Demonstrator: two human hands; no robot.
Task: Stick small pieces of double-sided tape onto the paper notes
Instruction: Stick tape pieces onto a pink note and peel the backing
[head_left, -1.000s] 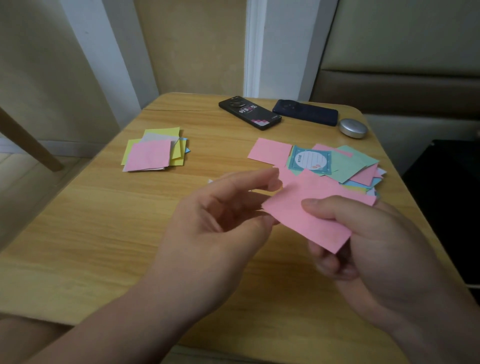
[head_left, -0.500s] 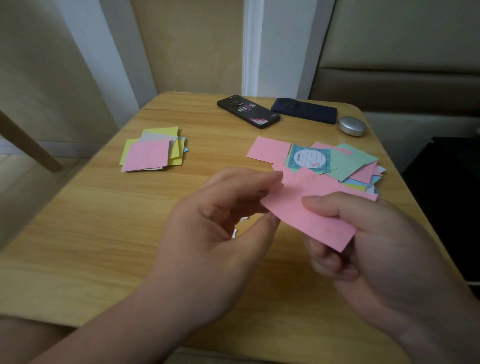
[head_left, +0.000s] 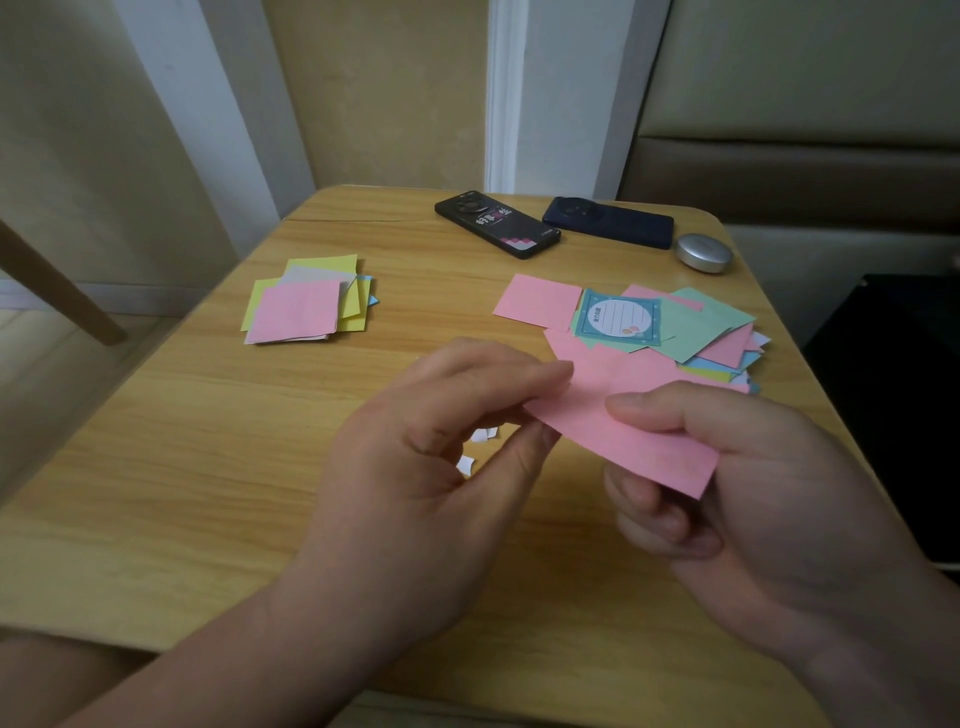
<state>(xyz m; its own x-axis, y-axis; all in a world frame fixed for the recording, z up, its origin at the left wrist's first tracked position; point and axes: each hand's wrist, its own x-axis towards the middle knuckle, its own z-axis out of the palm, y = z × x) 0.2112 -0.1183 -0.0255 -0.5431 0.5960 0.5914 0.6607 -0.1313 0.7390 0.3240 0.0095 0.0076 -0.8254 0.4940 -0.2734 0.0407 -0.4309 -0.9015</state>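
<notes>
Head view, read left to right. A squared stack of notes (head_left: 298, 306), pink on top with yellow beneath, lies on the left of the tabletop (head_left: 208, 467). The left hand (head_left: 431, 467) is curled, its forefinger on top of and its thumb beneath the left edge of a pink note (head_left: 623, 415), pinching it. Under that hand a few white scraps (head_left: 480, 434) lie on the wood, probably peeled backing. The pink note is held above the tabletop between both hands. The right hand (head_left: 753, 493) grips its right half, thumb on top and fingers curled below. Beyond it lies a loose pile of notes (head_left: 696, 332) in pink, green and blue, apparently the supply.

Step in hand, as judged: pressing a tape piece onto the note's left edge, though the tape itself cannot be made out. The next move calls for a firm pinch, then carrying the note to the left stack without creasing it.
</notes>
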